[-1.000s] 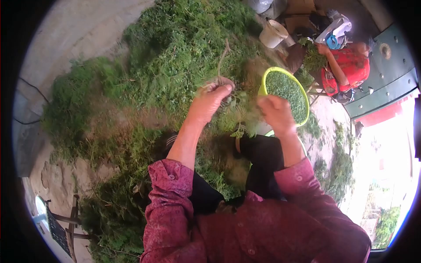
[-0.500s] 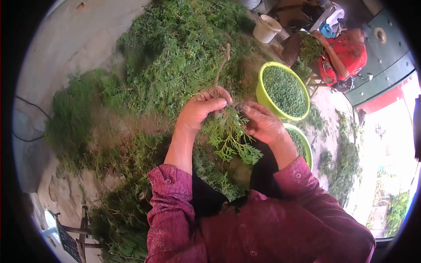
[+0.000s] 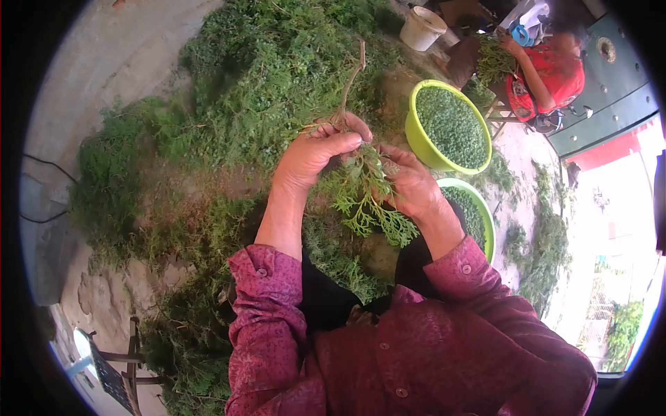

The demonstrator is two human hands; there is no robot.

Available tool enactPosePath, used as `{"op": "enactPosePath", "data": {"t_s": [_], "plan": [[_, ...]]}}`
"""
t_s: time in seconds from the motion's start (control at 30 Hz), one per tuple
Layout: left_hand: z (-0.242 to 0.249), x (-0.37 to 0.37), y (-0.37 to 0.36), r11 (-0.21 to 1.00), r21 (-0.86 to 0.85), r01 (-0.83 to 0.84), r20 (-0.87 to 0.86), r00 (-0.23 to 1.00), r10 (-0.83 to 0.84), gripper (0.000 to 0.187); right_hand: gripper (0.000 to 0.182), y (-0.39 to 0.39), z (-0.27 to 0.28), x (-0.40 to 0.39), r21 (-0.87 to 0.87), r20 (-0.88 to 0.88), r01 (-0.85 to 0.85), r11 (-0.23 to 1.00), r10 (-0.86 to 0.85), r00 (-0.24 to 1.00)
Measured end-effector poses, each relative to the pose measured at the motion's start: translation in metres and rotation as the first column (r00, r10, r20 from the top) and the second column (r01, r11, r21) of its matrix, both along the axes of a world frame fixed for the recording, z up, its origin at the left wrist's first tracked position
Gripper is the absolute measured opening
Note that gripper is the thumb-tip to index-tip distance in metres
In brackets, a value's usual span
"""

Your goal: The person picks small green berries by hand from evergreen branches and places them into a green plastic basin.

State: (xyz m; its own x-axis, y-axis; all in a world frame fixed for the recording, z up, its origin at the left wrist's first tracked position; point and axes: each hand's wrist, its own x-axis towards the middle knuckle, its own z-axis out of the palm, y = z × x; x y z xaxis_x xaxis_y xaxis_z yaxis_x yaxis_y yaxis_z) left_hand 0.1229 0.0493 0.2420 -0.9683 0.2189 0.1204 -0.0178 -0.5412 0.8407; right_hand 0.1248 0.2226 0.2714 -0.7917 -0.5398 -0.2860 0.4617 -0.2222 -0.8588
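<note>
Left hand (image 3: 312,154) is clamped on the woody brown stem of a green conifer sprig (image 3: 364,201), fingers wrapped over the stem, thumb side up. Stem end sticks up past the fist toward the big heap of cut green foliage (image 3: 263,76). Sprig's flat fronds hang down between both hands, over the lap.

Right hand (image 3: 411,186) is closed around the sprig's upper fronds, fingertips pinched into the foliage just beside the left hand's fingertips. Hands nearly touching.

Both sleeves are dark red, buttoned shirt fabric (image 3: 444,347).

Just right of the right hand: round lime-green plastic basin filled with small green berries (image 3: 451,126). Second lime-green basin (image 3: 479,215) sits below it, partly hidden behind the right wrist; contents green, detail unclear.

Far top right: another person in a red top (image 3: 548,80) holding a bunch of greenery, a white bucket (image 3: 423,28) near them.

No readable writing, brand or label anywhere in view.
</note>
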Motion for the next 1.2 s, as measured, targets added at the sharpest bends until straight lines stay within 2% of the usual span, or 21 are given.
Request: {"op": "enactPosePath", "data": {"t_s": [0.13,0.2,0.23,0.3,0.4,0.5,0.53,0.67,0.73,0.77,0.87,0.93,1.03,1.1,1.17,1.2], "plan": [[0.006,0.005,-0.002,0.999,0.012,-0.034,-0.003,0.999,0.034,0.018,0.021,-0.002,0.004,-0.006,0.021,0.003,0.079,0.997,-0.079,0.997],[0.011,0.008,-0.005,0.999,-0.028,0.018,-0.012,1.0,-0.019,0.019,0.017,-0.006,0.015,-0.005,-0.061,0.159,0.187,0.981,-0.175,0.972],[0.01,0.007,-0.003,0.999,-0.028,0.018,-0.011,1.0,-0.018,0.019,0.017,-0.003,0.009,-0.009,-0.06,0.159,0.186,0.981,-0.175,0.972],[0.008,0.004,0.003,0.999,-0.053,0.013,0.029,1.0,-0.011,0.016,0.017,0.004,-0.003,-0.015,-0.143,0.177,0.09,0.986,-0.063,0.982],[0.008,0.004,0.004,0.998,-0.064,-0.016,0.048,0.999,0.019,0.017,0.016,0.011,0.005,-0.017,-0.106,0.19,0.012,0.994,0.009,0.982],[0.012,0.006,0.005,0.984,-0.161,-0.074,0.01,0.997,0.077,0.016,0.017,0.014,0.006,-0.021,-0.116,0.164,0.011,0.993,0.009,0.986],[0.011,0.007,0.004,0.984,-0.16,-0.076,0.012,0.997,0.079,0.016,0.019,0.013,0.009,-0.016,-0.095,0.186,0.07,0.993,-0.052,0.981],[0.003,0.003,0.005,0.987,-0.115,-0.117,0.006,0.993,0.118,0.015,0.018,0.011,0.012,-0.007,-0.054,0.193,0.134,0.989,-0.122,0.974],[0.001,0.001,0.005,0.986,-0.107,-0.129,0.007,0.991,0.131,0.014,0.016,0.018,0.003,-0.012,-0.181,0.159,0.005,0.984,0.024,0.987],[0.0,0.001,0.005,0.987,-0.12,-0.106,0.03,0.993,0.11,0.014,0.016,0.022,0.002,-0.012,-0.18,0.16,0.005,0.984,0.024,0.987],[0.002,0.005,0.011,0.983,-0.164,-0.076,0.082,0.993,0.091,0.014,0.014,0.03,0.01,-0.008,-0.098,0.145,0.013,0.995,0.001,0.989],[0.0,0.005,0.019,0.983,-0.176,-0.044,0.097,0.993,0.062,0.014,0.012,0.038,0.016,-0.005,0.054,0.071,0.007,0.999,-0.011,0.997],[-0.003,0.004,0.026,0.97,-0.244,0.017,0.13,0.991,0.015,0.015,0.011,0.051,0.013,0.0,0.124,0.046,0.018,0.992,-0.024,0.999],[-0.002,0.004,0.024,0.974,-0.223,-0.034,0.09,0.994,0.055,0.014,0.011,0.072,0.012,0.004,0.141,0.032,-0.013,0.99,0.009,0.999],[0.003,0.001,0.009,0.967,-0.135,-0.218,0.12,0.965,0.234,0.011,0.011,0.091,0.006,0.0,0.161,0.016,-0.048,0.986,0.046,0.999],[0.001,0.001,0.008,0.975,-0.098,-0.198,0.138,0.968,0.211,0.012,0.01,0.096,0.002,-0.002,0.029,0.087,0.032,0.999,-0.035,0.996]]}}
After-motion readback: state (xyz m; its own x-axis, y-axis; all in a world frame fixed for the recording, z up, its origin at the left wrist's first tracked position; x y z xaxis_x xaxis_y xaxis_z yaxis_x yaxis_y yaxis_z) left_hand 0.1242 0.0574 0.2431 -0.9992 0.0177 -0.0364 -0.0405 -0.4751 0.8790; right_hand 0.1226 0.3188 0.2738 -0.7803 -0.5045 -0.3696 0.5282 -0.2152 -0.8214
